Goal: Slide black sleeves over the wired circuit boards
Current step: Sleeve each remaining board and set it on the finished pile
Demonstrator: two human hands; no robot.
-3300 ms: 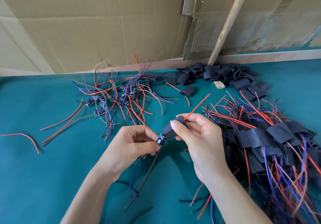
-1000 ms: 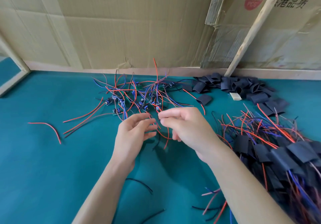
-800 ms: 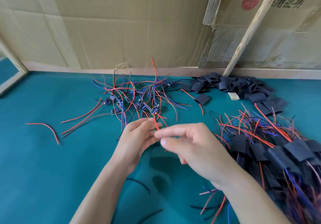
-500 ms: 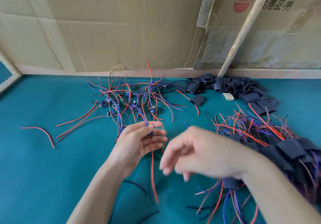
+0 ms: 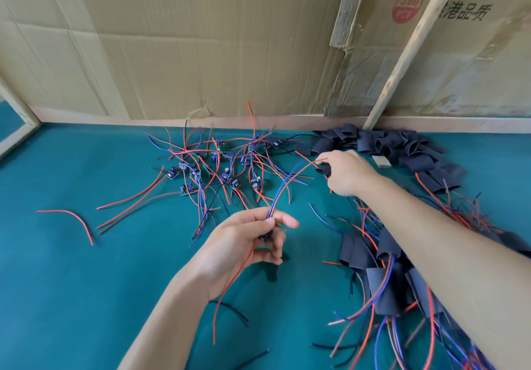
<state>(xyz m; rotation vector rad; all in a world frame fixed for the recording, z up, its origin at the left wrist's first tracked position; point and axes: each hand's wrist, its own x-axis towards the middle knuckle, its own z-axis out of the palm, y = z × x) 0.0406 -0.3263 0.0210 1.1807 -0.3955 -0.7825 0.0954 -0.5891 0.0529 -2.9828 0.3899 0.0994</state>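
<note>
A teal surface [image 5: 71,283] carries everything. Just beyond the right hand [image 5: 346,174] lies the sleeve pile [image 5: 382,145]; it pinches one soft, light sleeve [image 5: 323,170], best taken by its open edge. The left hand [image 5: 244,243] grips a small, seemingly fragile board [image 5: 265,237] by its floppy wires [image 5: 284,188].

This looks like a small assembly workshop: a teal-covered counter [image 5: 86,283] carries piles of wired circuit boards [image 5: 218,165] and black sleeves [image 5: 388,145], with flattened cardboard cartons [image 5: 201,39] and a wooden slat [image 5: 408,53] as its back wall.
</note>
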